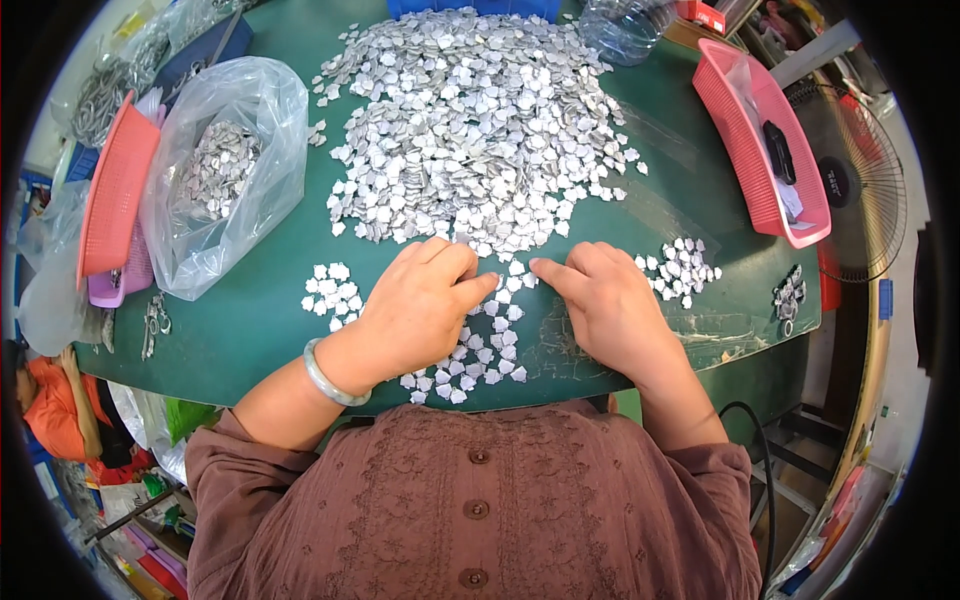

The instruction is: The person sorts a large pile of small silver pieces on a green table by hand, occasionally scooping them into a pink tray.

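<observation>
She sat at a green table (pixel 270 330) with a big pile (pixel 470 120) of small silvery pieces heaped in front of her. The pieces were flat, pale grey and shiny, each with an irregular, roughly pentagonal outline, and they lay overlapping in the heap and thinned out to single pieces at its near edge.

Just below the pile, her left hand (pixel 420 305) rested palm down on scattered pieces, its fingers curled and drawn together, the tips pressing on pieces at the pile's near fringe. Whether it actually pinched one I could not tell. Her right hand (pixel 605 300) lay beside it, fingers loosely extended and flat, the forefinger pointing toward the left hand, the two almost touching.

Left of the pile stood a clear plastic bag (pixel 225 170) holding more of the same pieces, and beyond that a pink basket (pixel 115 190) on its side. Right of the pile lay another pink basket (pixel 760 140). Small separate clusters lay below the pile on either side of her hands.
</observation>
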Action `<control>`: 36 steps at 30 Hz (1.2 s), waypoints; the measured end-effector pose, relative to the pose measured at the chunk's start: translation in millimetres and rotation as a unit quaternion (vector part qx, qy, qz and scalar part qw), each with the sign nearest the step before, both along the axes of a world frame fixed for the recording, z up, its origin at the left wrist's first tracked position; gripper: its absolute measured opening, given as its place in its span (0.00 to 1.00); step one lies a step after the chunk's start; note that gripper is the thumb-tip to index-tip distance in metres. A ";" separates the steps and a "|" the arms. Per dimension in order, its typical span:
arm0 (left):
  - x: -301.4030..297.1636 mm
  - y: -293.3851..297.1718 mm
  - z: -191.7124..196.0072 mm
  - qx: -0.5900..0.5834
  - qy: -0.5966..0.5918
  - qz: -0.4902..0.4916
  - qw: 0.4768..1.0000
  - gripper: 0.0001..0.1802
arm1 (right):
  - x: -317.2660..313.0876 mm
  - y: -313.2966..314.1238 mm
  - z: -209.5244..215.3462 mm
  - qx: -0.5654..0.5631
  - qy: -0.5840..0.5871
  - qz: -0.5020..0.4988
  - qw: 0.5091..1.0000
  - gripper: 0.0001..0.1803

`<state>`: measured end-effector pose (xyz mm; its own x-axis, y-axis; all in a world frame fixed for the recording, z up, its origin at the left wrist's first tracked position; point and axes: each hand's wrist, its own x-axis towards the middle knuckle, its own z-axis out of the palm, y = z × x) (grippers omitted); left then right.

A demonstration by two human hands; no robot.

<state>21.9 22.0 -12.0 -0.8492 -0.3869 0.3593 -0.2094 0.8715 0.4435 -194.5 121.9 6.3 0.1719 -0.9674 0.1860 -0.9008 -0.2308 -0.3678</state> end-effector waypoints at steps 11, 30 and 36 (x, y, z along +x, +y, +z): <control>-3.6 -3.4 3.6 0.006 -0.006 0.002 1.000 0.19 | -0.8 -3.8 -3.3 0.015 -0.035 0.049 0.998 0.21; -2.9 -6.9 1.7 -0.020 -0.044 -0.001 0.999 0.25 | 0.8 -8.3 -3.2 0.007 0.054 0.019 0.998 0.23; -6.8 -6.0 2.0 -0.018 -0.026 0.029 0.999 0.25 | -5.1 -5.6 0.7 0.019 0.048 0.015 0.999 0.25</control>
